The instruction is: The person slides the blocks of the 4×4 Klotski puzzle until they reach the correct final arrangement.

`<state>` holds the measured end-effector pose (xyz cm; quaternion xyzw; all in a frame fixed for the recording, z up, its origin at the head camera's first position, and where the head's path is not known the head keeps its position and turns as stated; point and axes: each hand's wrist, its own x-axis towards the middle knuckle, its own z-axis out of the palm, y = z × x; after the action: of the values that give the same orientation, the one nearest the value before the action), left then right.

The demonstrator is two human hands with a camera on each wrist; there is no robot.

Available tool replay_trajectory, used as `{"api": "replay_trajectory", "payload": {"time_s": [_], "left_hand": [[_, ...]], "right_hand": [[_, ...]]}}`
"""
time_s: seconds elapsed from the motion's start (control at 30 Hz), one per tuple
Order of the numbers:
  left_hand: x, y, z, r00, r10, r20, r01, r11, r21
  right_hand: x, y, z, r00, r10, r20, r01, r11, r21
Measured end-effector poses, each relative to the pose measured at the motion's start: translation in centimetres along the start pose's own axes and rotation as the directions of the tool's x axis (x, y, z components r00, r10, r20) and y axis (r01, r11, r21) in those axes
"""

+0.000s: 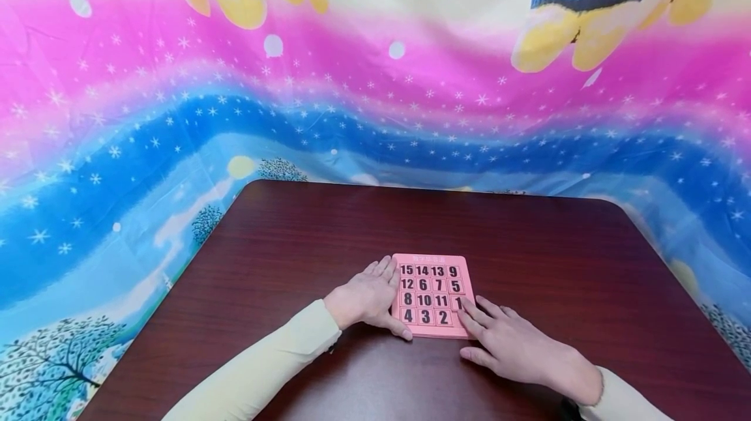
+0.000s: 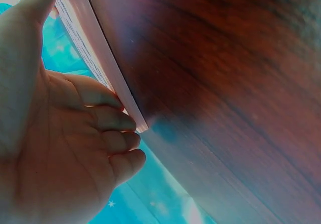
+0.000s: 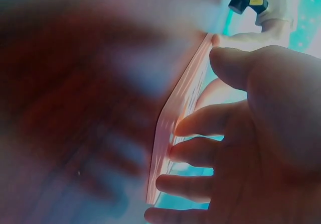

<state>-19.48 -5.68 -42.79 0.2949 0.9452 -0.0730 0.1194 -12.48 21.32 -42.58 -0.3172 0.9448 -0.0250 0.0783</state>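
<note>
1. Subject: pink number puzzle (image 1: 430, 293), lying flat on the dark wooden counter (image 1: 319, 232), between the two hands, its title strip on the far side.
2. Left hand (image 1: 366, 294): fingers (image 2: 120, 142) close together along the puzzle's left edge, thumb set apart at the near left corner. A brace, not a pinch.
3. Right hand (image 1: 510, 343): fingers (image 3: 196, 151) spread, gaps showing between them; the index fingertip reaches over the right edge onto the "1" tile (image 1: 456, 304). Thumb lies apart, just off the near right corner.
4. Rows, far to near: 15-14-13-9; 12-6-7-5; 8-10-11-1; 4-3-2. The near right place shows no number, though a finger partly covers it, so a vacant slot there is likely, not certain.
5. Step in hand, as judged: sliding a tile in the right-hand column. Best done with light fingertip contact, drawing straight along the column; pressing down would add drag.
6. Left brace should stay firm but low, off the tile faces, so the frame does not turn.
7. Risk: a skewed push could jam the tile on its neighbour. Keeping the other right fingers clear of the number faces would avoid stray shifts and leave the layout readable.
</note>
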Motion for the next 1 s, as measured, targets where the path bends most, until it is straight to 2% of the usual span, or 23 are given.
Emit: {"api": "replay_trajectory", "payload": {"time_s": [0.1, 0.17, 0.37, 0.57, 1.0], "left_hand": [[0.0, 0.1, 0.0, 1.0, 0.003, -0.003, -0.003, 1.0, 0.005], [0.0, 0.1, 0.0, 1.0, 0.005, -0.006, -0.005, 1.0, 0.008], [0.2, 0.1, 0.0, 1.0, 0.018, -0.013, -0.018, 1.0, 0.009], [0.1, -0.1, 0.2, 0.999, 0.023, -0.028, -0.022, 1.0, 0.01], [0.0, -0.2, 0.1, 1.0, 0.023, -0.019, -0.023, 1.0, 0.013]], "right_hand": [[0.4, 0.2, -0.2, 0.999, 0.029, 0.028, -0.03, 0.999, 0.021], [0.4, 0.1, -0.3, 1.0, 0.024, 0.019, -0.024, 1.0, 0.014], [0.0, -1.1, -0.4, 0.997, -0.064, -0.032, 0.063, 0.998, -0.023], [-0.1, -2.3, 0.0, 0.991, -0.131, -0.038, 0.13, 0.991, -0.031], [-0.2, -1.8, 0.7, 0.992, -0.118, -0.044, 0.117, 0.993, -0.014]]}}
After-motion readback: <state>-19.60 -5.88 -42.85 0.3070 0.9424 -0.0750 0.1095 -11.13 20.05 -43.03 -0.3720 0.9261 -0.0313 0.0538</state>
